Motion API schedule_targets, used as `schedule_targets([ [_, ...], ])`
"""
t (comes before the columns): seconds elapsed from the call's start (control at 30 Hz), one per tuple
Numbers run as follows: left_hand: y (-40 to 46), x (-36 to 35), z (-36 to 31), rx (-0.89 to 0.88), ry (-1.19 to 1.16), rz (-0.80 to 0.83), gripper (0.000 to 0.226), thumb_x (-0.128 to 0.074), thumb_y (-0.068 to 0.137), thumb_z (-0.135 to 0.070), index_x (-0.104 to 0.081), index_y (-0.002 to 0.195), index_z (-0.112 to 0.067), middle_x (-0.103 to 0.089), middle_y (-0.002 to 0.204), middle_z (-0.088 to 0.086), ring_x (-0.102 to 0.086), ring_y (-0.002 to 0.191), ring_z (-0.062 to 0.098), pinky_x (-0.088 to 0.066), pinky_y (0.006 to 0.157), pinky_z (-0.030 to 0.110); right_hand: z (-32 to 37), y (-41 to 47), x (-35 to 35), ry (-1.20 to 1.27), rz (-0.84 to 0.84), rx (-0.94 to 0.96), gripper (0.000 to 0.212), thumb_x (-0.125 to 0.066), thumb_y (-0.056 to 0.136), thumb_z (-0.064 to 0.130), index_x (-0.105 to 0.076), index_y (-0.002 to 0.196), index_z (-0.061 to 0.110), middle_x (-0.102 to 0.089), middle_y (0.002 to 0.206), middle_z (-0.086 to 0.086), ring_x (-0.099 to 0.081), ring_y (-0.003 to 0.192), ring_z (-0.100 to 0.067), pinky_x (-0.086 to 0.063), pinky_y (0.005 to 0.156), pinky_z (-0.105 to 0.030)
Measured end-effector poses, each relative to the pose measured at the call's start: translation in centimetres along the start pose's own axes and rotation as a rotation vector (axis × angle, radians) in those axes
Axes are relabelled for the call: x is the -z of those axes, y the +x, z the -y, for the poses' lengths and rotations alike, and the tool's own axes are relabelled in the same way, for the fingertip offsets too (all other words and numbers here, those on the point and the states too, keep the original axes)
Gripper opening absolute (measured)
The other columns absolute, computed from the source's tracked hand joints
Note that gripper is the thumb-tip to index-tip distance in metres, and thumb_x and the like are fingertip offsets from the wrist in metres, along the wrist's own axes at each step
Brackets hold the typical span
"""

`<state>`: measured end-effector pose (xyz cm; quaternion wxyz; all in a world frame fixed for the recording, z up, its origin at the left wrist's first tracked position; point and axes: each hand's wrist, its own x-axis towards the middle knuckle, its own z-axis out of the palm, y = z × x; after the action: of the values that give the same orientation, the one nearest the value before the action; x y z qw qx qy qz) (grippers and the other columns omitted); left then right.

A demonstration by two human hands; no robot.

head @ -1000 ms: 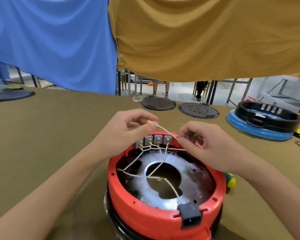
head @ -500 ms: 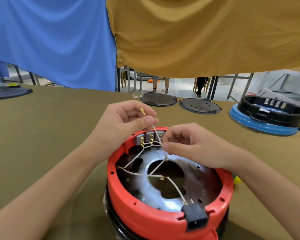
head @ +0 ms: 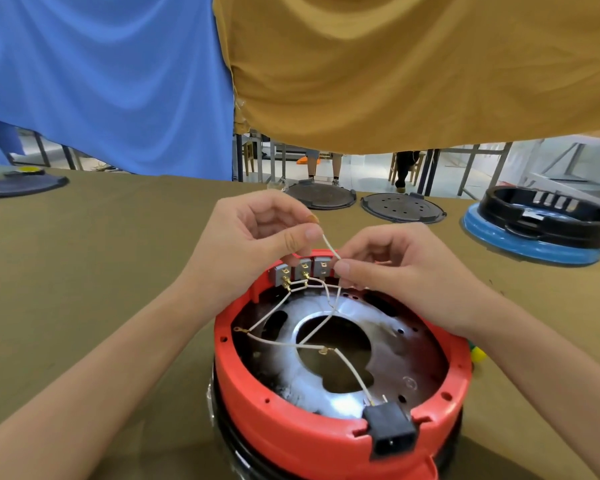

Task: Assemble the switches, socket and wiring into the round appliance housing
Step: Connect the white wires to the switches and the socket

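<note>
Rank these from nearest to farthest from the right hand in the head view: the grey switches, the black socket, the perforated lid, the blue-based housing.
1. Grey switches: on the red housing's far rim, right beside the right hand and its fingers.
2. Perforated lid: on the table just beyond the hand.
3. Black socket: on the near rim, toward the camera.
4. Blue-based housing: far right on the table.
</note>
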<state>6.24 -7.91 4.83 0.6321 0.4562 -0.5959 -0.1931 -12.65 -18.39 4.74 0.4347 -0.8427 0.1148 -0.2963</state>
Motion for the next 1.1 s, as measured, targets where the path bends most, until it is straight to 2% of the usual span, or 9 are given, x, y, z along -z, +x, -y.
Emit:
schedule_targets([
  [0.1, 0.0, 0.2, 0.0, 0.011, -0.016, 0.018, 0.013, -0.078, 0.077, -0.014, -0.071, 0.087, -0.01, -0.071, 0.073, 0.004, -0.068, 0.063, 0.016, -0.055, 0.06, 0.022, -0.1, -0.1, 0.1, -0.126, -0.115, 0.019, 0.003, -0.078, 0.083, 0.014, -0.077, 0.085, 0.012, -0.075, 0.076, -0.004, -0.067, 0.073, -0.034, -0.056, 0.071, -0.044],
  [0.27, -0.1, 0.3, 0.0, 0.03, 0.001, 0.031, 0.014, -0.079, 0.077, -0.013, -0.076, 0.09, -0.014, -0.073, 0.077, 0.005, -0.069, 0.067, 0.015, -0.055, 0.066, 0.021, -0.5, -0.1, 0.2, -0.173, -0.206, 0.027, 0.003, -0.08, 0.082, 0.014, -0.077, 0.083, 0.015, -0.073, 0.072, 0.001, -0.067, 0.07, -0.027, -0.056, 0.065, -0.032],
  [0.43, -0.2, -0.1, -0.1, 0.019, 0.095, 0.045, 0.019, -0.079, 0.072, -0.013, -0.076, 0.091, -0.012, -0.077, 0.082, 0.004, -0.072, 0.075, 0.014, -0.056, 0.07, 0.019, -0.2, -0.1, -0.3, -0.172, -0.16, 0.104, 0.01, -0.076, 0.085, 0.024, -0.075, 0.095, 0.02, -0.075, 0.082, 0.003, -0.07, 0.076, -0.018, -0.057, 0.072, -0.039],
  [0.53, -0.2, -0.3, -0.2, 0.006, 0.145, 0.058, 0.023, -0.08, 0.069, -0.016, -0.076, 0.091, -0.009, -0.077, 0.082, 0.005, -0.073, 0.074, 0.017, -0.058, 0.072, 0.022, 0.1, 0.0, -0.7, -0.191, -0.145, 0.146, 0.009, -0.073, 0.087, 0.026, -0.073, 0.096, 0.022, -0.073, 0.078, 0.004, -0.069, 0.072, -0.016, -0.056, 0.067, -0.039],
  [0.63, -0.2, -0.3, -0.2, 0.019, 0.131, 0.08, 0.024, -0.081, 0.068, -0.015, -0.075, 0.092, -0.011, -0.077, 0.081, 0.006, -0.072, 0.072, 0.015, -0.057, 0.071, 0.021, 0.2, 0.0, -0.5, -0.145, -0.121, 0.135, 0.005, -0.068, 0.092, 0.015, -0.071, 0.092, 0.019, -0.071, 0.071, 0.002, -0.063, 0.061, -0.008, -0.052, 0.058, -0.027],
  [0.73, -0.2, -0.1, -0.1, 0.019, 0.138, 0.104, 0.026, -0.081, 0.072, -0.013, -0.075, 0.096, -0.012, -0.076, 0.083, 0.002, -0.071, 0.075, 0.011, -0.055, 0.073, 0.017, 0.3, -0.2, -0.2, -0.081, -0.096, 0.104, 0.009, -0.064, 0.095, 0.01, -0.069, 0.09, 0.015, -0.069, 0.068, 0.001, -0.059, 0.057, -0.003, -0.048, 0.057, -0.017],
  [0.87, -0.2, -0.1, -0.1, 0.007, 0.125, 0.115, 0.022, -0.079, 0.075, -0.014, -0.075, 0.096, -0.011, -0.076, 0.084, 0.003, -0.071, 0.075, 0.011, -0.055, 0.072, 0.018, 0.4, -0.3, -0.2, -0.071, -0.083, 0.073, 0.007, -0.062, 0.095, 0.011, -0.069, 0.091, 0.012, -0.068, 0.067, 0.001, -0.057, 0.056, -0.006, -0.048, 0.057, -0.018],
  [0.97, -0.2, -0.1, 0.0, 0.008, 0.118, 0.108, 0.018, -0.078, 0.077, -0.013, -0.074, 0.094, -0.011, -0.076, 0.084, 0.004, -0.071, 0.076, 0.014, -0.058, 0.074, 0.023, 0.5, -0.3, -0.3, -0.057, -0.09, 0.067, 0.008, -0.062, 0.095, 0.012, -0.069, 0.092, 0.011, -0.069, 0.068, 0.0, -0.058, 0.057, -0.008, -0.049, 0.058, -0.02],
  [1.1, -0.2, 0.0, 0.0, 0.006, 0.126, 0.081, 0.013, -0.077, 0.08, -0.006, -0.074, 0.089, -0.014, -0.076, 0.083, 0.006, -0.07, 0.072, 0.014, -0.056, 0.069, 0.022, 0.4, -0.3, 0.0, 0.036, -0.188, 0.041, 0.024, -0.051, 0.102, 0.018, -0.071, 0.096, 0.006, -0.072, 0.074, -0.01, -0.06, 0.062, -0.02, -0.052, 0.062, -0.03],
])
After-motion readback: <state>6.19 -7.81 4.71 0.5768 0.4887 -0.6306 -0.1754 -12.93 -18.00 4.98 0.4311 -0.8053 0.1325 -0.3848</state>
